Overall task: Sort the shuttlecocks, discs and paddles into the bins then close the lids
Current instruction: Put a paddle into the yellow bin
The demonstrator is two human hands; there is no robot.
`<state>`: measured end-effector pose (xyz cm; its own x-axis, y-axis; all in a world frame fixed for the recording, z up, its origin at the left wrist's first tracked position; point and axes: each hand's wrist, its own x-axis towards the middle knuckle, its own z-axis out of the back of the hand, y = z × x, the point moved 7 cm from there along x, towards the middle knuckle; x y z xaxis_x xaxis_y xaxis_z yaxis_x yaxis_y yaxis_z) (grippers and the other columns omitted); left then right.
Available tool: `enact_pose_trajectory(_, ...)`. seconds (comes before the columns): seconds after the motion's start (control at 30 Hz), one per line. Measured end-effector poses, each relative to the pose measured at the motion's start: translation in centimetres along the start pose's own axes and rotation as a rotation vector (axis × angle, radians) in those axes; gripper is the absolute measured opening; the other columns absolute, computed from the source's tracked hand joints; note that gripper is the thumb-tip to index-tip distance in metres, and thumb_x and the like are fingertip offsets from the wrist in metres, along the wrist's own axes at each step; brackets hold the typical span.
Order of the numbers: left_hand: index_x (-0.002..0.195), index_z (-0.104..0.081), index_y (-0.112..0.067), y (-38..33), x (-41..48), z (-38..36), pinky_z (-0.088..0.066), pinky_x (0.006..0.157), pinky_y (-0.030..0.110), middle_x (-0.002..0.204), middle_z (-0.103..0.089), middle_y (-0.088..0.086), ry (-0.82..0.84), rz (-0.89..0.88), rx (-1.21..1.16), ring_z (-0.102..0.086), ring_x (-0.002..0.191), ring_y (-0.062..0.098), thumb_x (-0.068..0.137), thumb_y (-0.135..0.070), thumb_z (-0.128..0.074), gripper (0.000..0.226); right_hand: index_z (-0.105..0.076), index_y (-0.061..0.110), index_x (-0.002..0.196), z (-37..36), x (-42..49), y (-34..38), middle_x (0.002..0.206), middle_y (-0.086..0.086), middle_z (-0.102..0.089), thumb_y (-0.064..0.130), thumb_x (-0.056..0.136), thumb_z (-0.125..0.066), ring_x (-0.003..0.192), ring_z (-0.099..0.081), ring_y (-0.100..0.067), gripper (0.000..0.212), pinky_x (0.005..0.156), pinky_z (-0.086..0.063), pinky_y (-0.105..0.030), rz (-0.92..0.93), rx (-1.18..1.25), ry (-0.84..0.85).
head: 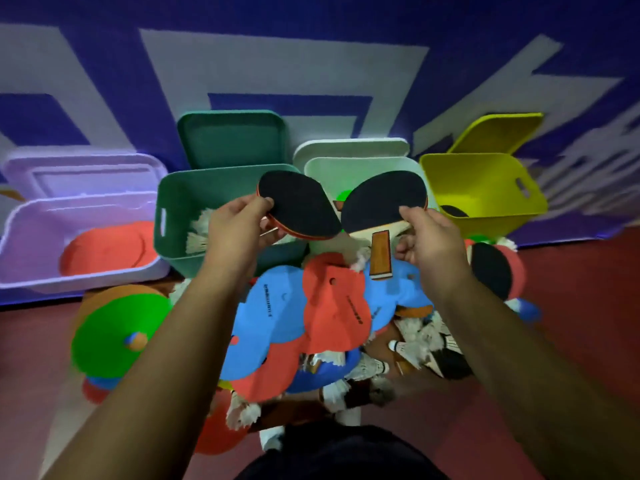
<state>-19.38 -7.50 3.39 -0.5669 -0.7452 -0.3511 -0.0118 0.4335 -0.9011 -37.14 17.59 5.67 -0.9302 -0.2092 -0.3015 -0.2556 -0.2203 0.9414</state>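
My left hand grips a black-faced paddle by its blade edge, held over the green bin. My right hand holds a second black paddle, its wooden handle hanging down, in front of the white bin. Below lies a heap of blue discs, red discs and white shuttlecocks. The green bin holds shuttlecocks. The purple bin holds a red disc. A dark paddle rests in the yellow bin.
All bin lids stand open against the blue and white wall: purple, green, white, yellow. A green disc lies on the red floor at left. Another black paddle lies right of the heap.
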Motion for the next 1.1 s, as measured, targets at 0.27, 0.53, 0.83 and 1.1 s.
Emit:
enact_pose_trajectory(0.27,0.106,-0.070,-0.004,2.0,1.2,-12.8,-0.065,0.076,0.038,0.089,-0.075,0.007,0.165,0.051,0.047,-0.073,0.085,0.025,0.097,-0.007,-0.067,0.010,-0.064,0.014,0.091,10.4,3.7,0.2,0.051,0.000,-0.052,0.028,0.097,-0.069,0.052,-0.053,-0.018,0.016,0.065,-0.048,-0.039,0.013,0.186,-0.172)
enact_pose_trajectory(0.53,0.124,-0.063,0.005,6.6,3.1,-26.8,-0.062,0.068,0.032,0.082,-0.068,0.011,0.152,0.031,0.146,-0.067,0.072,0.020,0.099,-0.005,-0.065,0.027,-0.064,0.018,0.091,21.6,13.0,-1.3,0.054,0.004,-0.049,0.027,0.099,-0.067,0.051,-0.050,-0.014,0.012,0.057,-0.046,-0.032,-0.039,0.338,-0.233)
enact_pose_trajectory(0.83,0.119,-0.063,-0.001,15.6,7.3,-42.9,-0.065,0.072,0.042,0.117,-0.073,0.025,0.058,0.163,0.228,-0.077,0.099,0.035,0.101,-0.002,-0.060,0.019,-0.063,0.020,0.088,33.7,23.7,-4.4,0.067,-0.002,-0.052,0.029,0.096,-0.070,0.051,-0.049,-0.014,0.014,0.049,-0.040,-0.028,-0.145,0.385,-0.167)
enact_pose_trajectory(1.1,0.122,-0.055,-0.005,22.4,10.5,-48.6,-0.064,0.070,0.043,0.096,-0.063,0.014,-0.067,0.445,0.354,-0.069,0.089,0.024,0.105,0.003,-0.049,0.019,-0.065,0.017,0.092,38.8,26.7,-6.9,0.060,-0.002,-0.051,0.026,0.097,-0.068,0.049,-0.049,-0.013,0.011,0.047,-0.039,-0.027,-0.177,0.347,-0.137)
